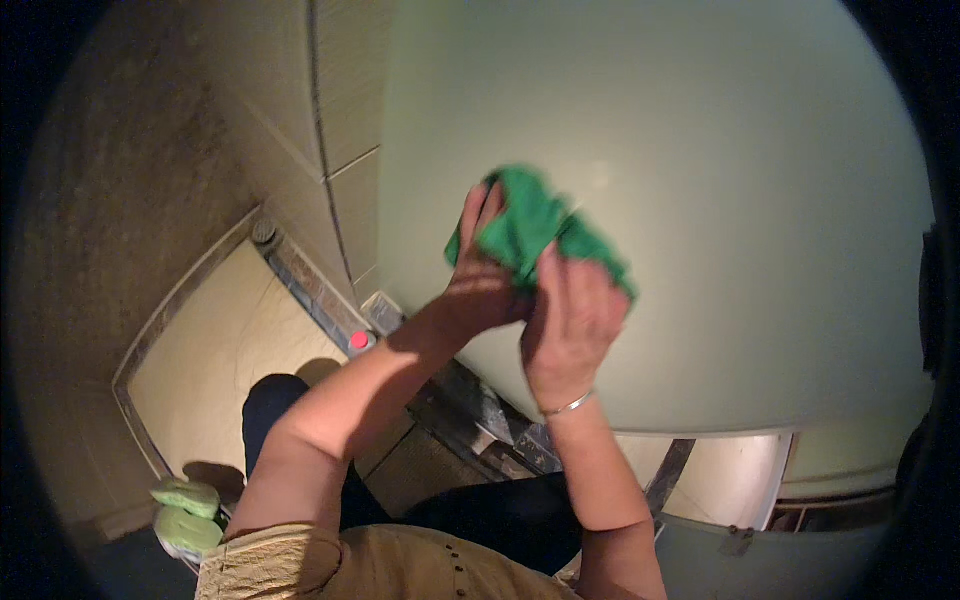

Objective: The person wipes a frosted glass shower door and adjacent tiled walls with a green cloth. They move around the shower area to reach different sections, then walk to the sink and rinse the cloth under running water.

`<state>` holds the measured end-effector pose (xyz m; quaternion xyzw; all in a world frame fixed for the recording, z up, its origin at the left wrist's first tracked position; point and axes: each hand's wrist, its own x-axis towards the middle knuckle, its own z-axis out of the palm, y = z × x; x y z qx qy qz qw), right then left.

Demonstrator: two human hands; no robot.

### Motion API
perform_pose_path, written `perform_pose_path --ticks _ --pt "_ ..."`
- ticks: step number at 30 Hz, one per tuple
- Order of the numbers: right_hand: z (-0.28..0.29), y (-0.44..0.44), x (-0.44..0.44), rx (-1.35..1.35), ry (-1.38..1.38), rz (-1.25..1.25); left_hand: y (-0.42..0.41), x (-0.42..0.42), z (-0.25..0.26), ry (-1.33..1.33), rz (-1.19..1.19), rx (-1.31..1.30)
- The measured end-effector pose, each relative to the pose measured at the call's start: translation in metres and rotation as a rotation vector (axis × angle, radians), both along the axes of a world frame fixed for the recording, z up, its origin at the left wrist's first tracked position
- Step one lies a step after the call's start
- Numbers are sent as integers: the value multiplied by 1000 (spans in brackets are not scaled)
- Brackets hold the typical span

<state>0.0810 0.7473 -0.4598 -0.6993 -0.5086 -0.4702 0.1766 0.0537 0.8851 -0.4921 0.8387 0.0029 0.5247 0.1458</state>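
Note:
A crumpled green cloth [525,221] is bunched between both hands, slightly blurred, in front of a large frosted glass panel [735,247]. My left hand [484,266] grips the cloth's left part, with fingers showing at its upper left edge. On the cloth's lower right part, my right hand [576,311] is closed, its back towards me and a thin silver bracelet [570,405] on the wrist. Whether the cloth touches the glass, I cannot tell.
A bottle with a red cap [360,340] stands beside my left forearm. Near a pale shower floor [217,360] lies a round drain [264,231]. Light green padded items [187,517] sit at lower left. A tiled wall [352,210] borders the panel; a metal hinge [739,538] is at lower right.

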Motion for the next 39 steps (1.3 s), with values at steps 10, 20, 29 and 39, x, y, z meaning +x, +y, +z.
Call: perform_pose_path --ticks 10,20,29,39 --pt "21 42 -4 -24 -92 -44 16 11 0 -349 -4 -236" --pt "-15 89 -8 -392 68 183 25 -2 -77 -236 96 -837" --pt "52 94 12 -20 -288 9 30 24 0 -420 -49 -498" --pt "-85 99 -8 -662 143 275 -14 -4 -162 315 203 -772"
